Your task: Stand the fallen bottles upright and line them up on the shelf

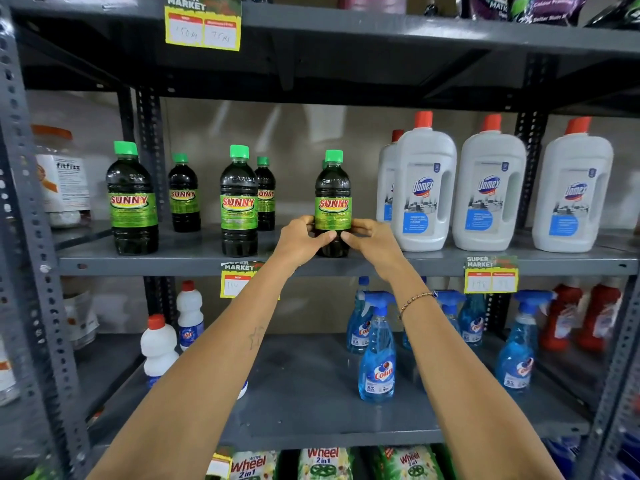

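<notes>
A dark Sunny bottle with a green cap stands upright at the front edge of the grey middle shelf. My left hand and my right hand both grip its lower half from either side. Two more Sunny bottles stand upright in the front row, one in the middle and one at the left. Two smaller-looking ones stand further back. Part of another green cap shows just behind the held bottle.
White Domex jugs with red caps stand right of the held bottle, close to my right hand. Blue Colin spray bottles and white bottles fill the shelf below. Price tags hang from the shelf edges. A jar sits far left.
</notes>
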A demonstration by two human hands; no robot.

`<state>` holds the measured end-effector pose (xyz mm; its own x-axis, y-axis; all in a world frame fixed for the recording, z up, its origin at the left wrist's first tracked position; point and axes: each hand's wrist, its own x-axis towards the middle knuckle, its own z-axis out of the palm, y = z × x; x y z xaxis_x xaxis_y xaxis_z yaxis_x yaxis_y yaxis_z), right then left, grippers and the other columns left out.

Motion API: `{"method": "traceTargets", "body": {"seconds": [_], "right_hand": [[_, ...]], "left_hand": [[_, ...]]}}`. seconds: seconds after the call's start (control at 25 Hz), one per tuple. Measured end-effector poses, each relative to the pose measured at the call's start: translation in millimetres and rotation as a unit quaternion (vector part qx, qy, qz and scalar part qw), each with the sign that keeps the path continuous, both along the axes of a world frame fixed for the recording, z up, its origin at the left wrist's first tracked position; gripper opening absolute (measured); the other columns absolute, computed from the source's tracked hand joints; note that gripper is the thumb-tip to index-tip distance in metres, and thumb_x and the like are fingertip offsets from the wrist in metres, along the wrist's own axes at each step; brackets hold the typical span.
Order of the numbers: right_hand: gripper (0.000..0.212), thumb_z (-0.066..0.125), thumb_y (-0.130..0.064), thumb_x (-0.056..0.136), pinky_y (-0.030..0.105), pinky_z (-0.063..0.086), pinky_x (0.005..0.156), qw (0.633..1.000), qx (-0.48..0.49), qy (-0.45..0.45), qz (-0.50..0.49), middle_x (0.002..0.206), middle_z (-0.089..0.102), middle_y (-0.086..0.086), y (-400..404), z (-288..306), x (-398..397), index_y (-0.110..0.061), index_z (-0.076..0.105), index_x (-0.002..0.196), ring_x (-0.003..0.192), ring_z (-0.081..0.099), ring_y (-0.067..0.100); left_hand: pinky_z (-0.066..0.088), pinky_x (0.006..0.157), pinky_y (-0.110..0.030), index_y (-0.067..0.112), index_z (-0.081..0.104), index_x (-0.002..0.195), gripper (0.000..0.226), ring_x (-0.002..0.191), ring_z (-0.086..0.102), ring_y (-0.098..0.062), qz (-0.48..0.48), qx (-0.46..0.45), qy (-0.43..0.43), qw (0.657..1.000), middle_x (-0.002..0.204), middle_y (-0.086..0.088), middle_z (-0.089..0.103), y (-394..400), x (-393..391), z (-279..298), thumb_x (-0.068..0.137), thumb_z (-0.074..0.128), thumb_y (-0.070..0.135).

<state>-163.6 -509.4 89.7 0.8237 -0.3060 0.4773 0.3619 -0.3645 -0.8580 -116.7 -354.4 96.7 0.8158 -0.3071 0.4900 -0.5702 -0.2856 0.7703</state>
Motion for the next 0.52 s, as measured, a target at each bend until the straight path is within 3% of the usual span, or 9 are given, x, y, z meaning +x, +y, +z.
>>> {"method": "traceTargets", "body": {"seconds": [0.28, 0.44, 0.52], "right_hand": [[0.042, 0.069, -0.009, 0.085, 0.041, 0.049, 0.102, 1.000, -0.013, 0.006, -0.025, 0.123, 0.067, 0.013, 7, -1, -7, -0.004, 0.062, 0.126, 0.116, 0.063, 0.023], [0.038, 0.065, -0.015, 0.089, 0.030, 0.048, 0.099, 0.997, -0.024, -0.001, -0.074, 0.124, 0.066, 0.009, 10, -4, -13, -0.004, 0.060, 0.126, 0.115, 0.061, 0.017], [0.034, 0.061, -0.016, 0.092, 0.020, 0.047, 0.092, 0.991, -0.041, -0.031, -0.125, 0.120, 0.069, 0.009, 15, -1, -18, -0.004, 0.063, 0.123, 0.105, 0.063, 0.014]], "left_hand": [[0.043, 0.098, -0.032, 0.011, 0.053, 0.131, 0.048, 0.120, 0.054, -0.022, 0.024, 0.033, -0.034, 0.999, 0.130, -0.008, 0.060, 0, -14, -1, 0.089, 0.064, 0.031], [0.044, 0.093, -0.034, 0.003, 0.056, 0.123, 0.045, 0.117, 0.056, -0.026, 0.066, 0.054, -0.069, 0.994, 0.124, -0.013, 0.062, 2, -13, -3, 0.091, 0.060, 0.034], [0.043, 0.098, -0.037, -0.001, 0.049, 0.131, 0.053, 0.121, 0.054, -0.029, 0.091, 0.040, -0.073, 0.992, 0.130, -0.015, 0.058, 5, -11, -3, 0.092, 0.058, 0.034]]}}
